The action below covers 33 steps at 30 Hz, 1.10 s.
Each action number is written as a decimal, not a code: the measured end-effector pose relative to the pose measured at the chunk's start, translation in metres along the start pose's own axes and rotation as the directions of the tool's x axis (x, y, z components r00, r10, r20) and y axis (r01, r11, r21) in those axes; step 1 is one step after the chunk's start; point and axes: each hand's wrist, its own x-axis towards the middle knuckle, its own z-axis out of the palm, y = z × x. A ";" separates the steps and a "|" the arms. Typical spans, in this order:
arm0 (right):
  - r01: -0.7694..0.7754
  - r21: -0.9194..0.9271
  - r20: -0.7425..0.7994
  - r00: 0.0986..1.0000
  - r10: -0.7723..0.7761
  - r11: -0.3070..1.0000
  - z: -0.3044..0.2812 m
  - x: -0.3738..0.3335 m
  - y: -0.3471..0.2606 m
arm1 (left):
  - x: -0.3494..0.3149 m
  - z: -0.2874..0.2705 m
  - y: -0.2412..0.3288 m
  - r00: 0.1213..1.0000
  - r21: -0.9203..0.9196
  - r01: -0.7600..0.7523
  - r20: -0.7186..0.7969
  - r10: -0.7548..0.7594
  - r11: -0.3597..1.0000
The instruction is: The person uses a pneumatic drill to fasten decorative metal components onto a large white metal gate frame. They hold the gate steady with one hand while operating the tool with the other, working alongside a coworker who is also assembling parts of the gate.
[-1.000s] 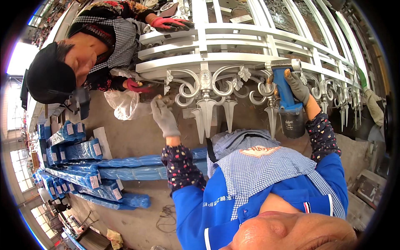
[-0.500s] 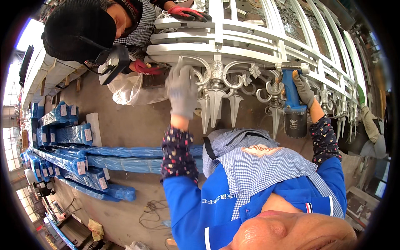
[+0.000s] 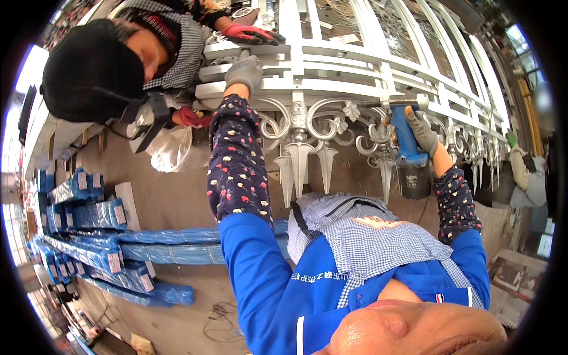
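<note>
My left hand (image 3: 244,73), in a grey glove, lies over the left ends of the white rails (image 3: 337,66). One finger stretches away from me; the others are partly hidden, and nothing shows in it. My gloved right hand (image 3: 423,131) is closed round the grip of a blue cordless rivet gun (image 3: 406,135). A black battery (image 3: 415,180) sits at its bottom, and its metal head points left, close to the rails. Between my hands, silver scrollwork (image 3: 324,121) and a spearhead ornament (image 3: 299,168) hang along the near edge of the white railing.
Across the railing at left, a person in a black cap (image 3: 89,83) rests a red-gloved hand (image 3: 251,34) on it; another red glove (image 3: 195,117) is below. Blue-wrapped bundles (image 3: 171,253) lie on the floor at left. A cable (image 3: 220,322) coils nearby. Another worker's sleeve (image 3: 520,168) shows far right.
My left hand has moved away from me, from beside the scrollwork onto the rail ends. The rivet gun stays in my right hand, almost unmoved. The whole view has shifted slightly.
</note>
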 end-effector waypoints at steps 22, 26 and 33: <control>-0.050 0.031 0.005 0.999 0.050 0.998 -0.011 -0.004 -0.003 | 0.021 0.020 -0.030 0.989 -0.043 -0.145 -0.043 0.143 0.989; -0.007 0.032 0.016 1.000 0.006 0.999 -0.016 -0.003 0.007 | 0.026 0.026 -0.032 0.962 -0.072 -0.253 -0.129 0.242 0.965; 0.107 0.116 0.081 0.990 -0.116 0.987 -0.017 0.017 0.030 | 0.017 0.033 -0.039 0.926 -0.072 -0.287 -0.278 0.257 0.955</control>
